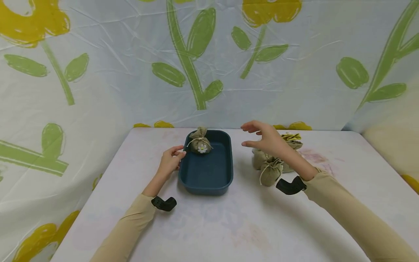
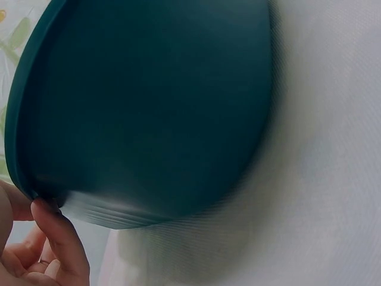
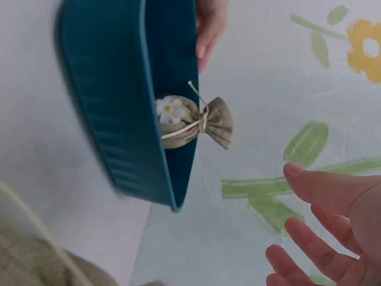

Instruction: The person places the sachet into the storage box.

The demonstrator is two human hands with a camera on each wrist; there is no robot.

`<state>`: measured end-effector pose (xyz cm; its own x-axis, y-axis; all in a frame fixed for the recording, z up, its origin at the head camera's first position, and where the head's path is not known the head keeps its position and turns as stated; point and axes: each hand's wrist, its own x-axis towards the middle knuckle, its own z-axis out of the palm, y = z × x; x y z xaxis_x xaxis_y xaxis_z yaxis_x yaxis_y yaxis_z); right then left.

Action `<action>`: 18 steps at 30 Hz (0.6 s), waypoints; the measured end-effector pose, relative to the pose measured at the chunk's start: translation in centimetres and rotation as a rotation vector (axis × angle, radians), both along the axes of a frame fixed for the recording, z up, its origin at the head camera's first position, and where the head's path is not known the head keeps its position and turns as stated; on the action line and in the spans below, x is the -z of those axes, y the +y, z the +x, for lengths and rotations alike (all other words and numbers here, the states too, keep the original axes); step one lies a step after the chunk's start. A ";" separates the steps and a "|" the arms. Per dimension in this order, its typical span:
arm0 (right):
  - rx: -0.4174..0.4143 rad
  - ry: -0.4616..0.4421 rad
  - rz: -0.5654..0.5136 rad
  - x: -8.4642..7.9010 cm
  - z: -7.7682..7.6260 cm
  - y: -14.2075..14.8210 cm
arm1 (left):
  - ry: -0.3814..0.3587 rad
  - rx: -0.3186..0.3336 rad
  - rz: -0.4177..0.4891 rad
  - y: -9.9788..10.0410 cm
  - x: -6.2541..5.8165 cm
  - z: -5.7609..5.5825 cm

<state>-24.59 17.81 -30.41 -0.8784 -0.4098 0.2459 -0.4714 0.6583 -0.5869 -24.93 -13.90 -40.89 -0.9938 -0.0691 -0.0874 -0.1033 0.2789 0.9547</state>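
A dark teal rectangular tub [image 1: 206,171] stands on the table. In its far left corner sits a small drawstring pouch [image 1: 200,142] of olive-beige cloth with a white flower on its front. My left hand [image 1: 170,160] pinches the tub's left rim between thumb and fingers, seen close in the left wrist view beside the tub wall [image 2: 155,107]. My right hand [image 1: 266,138] hovers right of the tub with thumb and fingers spread apart, holding nothing. Below and behind it, several similar pouches [image 1: 271,173] stand in a cluster, partly hidden by the hand and forearm.
The pale table [image 1: 209,225] ends at a cloth backdrop [image 1: 131,72] printed with flowers and leaves. One clustered pouch has a yellow patterned top [image 1: 290,137]. Black wrist devices [image 1: 290,185] are strapped on both arms.
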 end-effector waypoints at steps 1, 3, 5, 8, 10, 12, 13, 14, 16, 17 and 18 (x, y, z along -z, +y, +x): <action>0.009 -0.003 -0.002 0.1 0.3 0.3 | -0.007 0.001 -0.001 0.0 -0.1 0.0; 0.032 0.005 -0.013 0.3 0.8 0.9 | -0.020 0.001 -0.002 0.0 -0.2 0.0; 0.051 0.028 -0.013 0.5 1.2 1.6 | -0.025 0.001 -0.003 0.0 -0.3 0.0; 0.064 0.075 -0.030 0.8 1.9 2.5 | -0.023 -0.001 0.000 0.0 0.2 -0.3; 0.067 0.109 -0.033 1.1 2.2 3.2 | -0.023 0.001 -0.002 0.0 0.2 -0.3; 0.082 0.136 -0.036 1.5 2.6 3.8 | -0.024 0.004 0.000 0.0 0.3 -0.4; 0.090 0.149 -0.035 1.6 2.7 4.2 | -0.025 0.007 0.000 0.0 0.3 -0.4; 0.102 0.161 -0.032 1.8 2.8 4.5 | -0.026 0.007 -0.001 0.0 0.3 -0.4; 0.126 0.170 -0.025 2.1 3.2 5.1 | -0.028 0.004 -0.002 0.0 0.3 -0.3; 0.141 0.174 -0.026 2.2 3.4 5.4 | -0.030 0.003 -0.006 0.0 0.3 -0.3; 0.156 0.171 -0.034 2.4 3.5 5.6 | -0.032 0.000 -0.008 0.0 0.3 -0.3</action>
